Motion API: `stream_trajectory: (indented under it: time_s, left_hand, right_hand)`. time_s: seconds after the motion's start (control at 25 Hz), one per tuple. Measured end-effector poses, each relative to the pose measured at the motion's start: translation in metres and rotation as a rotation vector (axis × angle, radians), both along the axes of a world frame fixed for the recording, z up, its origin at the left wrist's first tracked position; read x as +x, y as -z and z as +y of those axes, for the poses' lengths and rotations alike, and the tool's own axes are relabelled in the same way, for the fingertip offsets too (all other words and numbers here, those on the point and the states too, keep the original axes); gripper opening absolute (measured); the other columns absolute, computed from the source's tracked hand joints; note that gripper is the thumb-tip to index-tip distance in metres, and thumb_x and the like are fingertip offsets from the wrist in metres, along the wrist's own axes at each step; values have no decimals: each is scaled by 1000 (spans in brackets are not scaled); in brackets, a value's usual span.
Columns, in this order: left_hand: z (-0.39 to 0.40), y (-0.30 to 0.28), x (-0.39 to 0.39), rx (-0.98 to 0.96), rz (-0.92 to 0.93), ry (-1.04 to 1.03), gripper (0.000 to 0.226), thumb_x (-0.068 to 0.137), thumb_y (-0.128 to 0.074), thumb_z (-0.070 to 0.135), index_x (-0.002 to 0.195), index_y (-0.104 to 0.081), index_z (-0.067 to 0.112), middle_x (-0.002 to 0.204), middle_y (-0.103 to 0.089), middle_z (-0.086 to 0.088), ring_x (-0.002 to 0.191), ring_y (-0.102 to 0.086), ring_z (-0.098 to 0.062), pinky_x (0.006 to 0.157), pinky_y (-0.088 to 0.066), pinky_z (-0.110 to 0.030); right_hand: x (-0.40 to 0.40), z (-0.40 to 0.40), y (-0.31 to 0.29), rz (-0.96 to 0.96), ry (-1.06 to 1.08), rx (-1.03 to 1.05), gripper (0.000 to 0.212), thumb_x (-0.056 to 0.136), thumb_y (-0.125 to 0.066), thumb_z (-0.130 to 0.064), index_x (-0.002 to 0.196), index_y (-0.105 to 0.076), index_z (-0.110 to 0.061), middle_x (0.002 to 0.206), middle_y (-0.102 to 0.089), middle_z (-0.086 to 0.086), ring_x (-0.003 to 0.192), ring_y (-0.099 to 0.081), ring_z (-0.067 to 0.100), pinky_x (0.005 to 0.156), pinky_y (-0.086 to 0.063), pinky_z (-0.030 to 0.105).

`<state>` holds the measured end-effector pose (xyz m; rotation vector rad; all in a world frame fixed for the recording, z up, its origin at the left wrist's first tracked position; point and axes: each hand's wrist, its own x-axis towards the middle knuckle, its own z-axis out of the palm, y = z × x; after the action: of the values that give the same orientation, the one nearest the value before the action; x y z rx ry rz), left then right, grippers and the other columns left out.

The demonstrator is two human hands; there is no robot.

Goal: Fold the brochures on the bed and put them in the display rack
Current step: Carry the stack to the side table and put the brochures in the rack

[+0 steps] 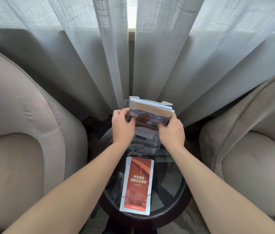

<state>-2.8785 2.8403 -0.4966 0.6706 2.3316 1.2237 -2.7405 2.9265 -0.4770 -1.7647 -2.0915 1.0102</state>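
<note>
A clear plastic display rack (147, 146) stands at the far side of a small round glass table (170, 186). In its upper part sits a stack of folded brochures (152, 112) with a sky-and-building cover. My left hand (122, 125) grips the stack's left edge, and my right hand (171, 130) grips its lower right corner. Nearer to me, a small pile of folded brochures with an orange-red cover (137, 184) lies flat on the glass.
Two beige armchairs flank the table, one on the left (20, 132) and one on the right (254, 146). Sheer grey curtains (99, 56) hang right behind the rack. The table has a dark wooden rim (150, 220).
</note>
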Motion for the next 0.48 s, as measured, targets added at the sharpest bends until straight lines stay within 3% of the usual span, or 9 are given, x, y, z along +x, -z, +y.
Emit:
stream_trajectory:
  time_s: [0.12, 0.2, 0.36, 0.48]
  left_hand:
    - [-4, 10, -2, -108, 57, 4, 17, 93, -63, 24, 110, -66, 23, 99, -53, 6, 90, -52, -9, 76, -40, -18]
    - [-5, 15, -4, -210, 180, 20, 14, 93, -60, 28, 106, -66, 26, 99, -55, 7, 93, -50, -14, 80, -30, -31]
    - [-4, 17, -2, -267, 283, 28, 18, 93, -59, 34, 109, -64, 28, 105, -60, 6, 99, -51, -18, 83, -33, -35]
    - [-7, 17, 2, -202, 158, 4, 36, 93, -61, 35, 128, -56, 29, 119, -58, 9, 111, -50, -12, 89, -43, -33]
  right_hand:
    - [-5, -3, 6, -13, -28, 64, 33, 91, -62, -27, 124, -56, -26, 118, -64, -2, 106, -59, 22, 85, -56, 44]
    - [-6, -4, 11, -26, -26, 91, 32, 91, -63, -25, 122, -57, -21, 114, -60, -2, 105, -57, 21, 84, -55, 43]
    - [-3, -8, 18, 20, 11, 38, 28, 94, -64, -24, 120, -54, -18, 113, -49, -2, 104, -58, 18, 83, -56, 39]
    - [-3, -11, 15, 122, 73, 18, 28, 93, -67, -23, 118, -54, -21, 113, -50, -5, 101, -60, 14, 78, -55, 30]
